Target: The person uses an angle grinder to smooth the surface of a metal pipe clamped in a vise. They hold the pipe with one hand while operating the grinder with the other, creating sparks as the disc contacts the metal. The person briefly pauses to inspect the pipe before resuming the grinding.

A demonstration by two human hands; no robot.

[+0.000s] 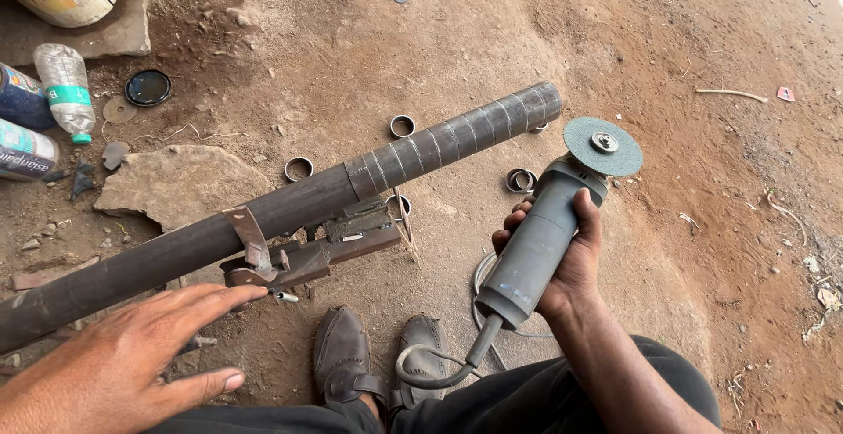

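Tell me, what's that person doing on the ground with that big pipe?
The person's right hand grips a grey angle grinder, its disc lifted off the long dark pipe. The pipe's far end is marked with pale rings. The left hand is open, fingers reaching to the metal clamp under the pipe. Small cut rings lie on the dirt.

One pipe (290,210), one angle grinder (544,232), four loose metal rings (402,126), one plastic bottle (67,90), two shoes (342,351)
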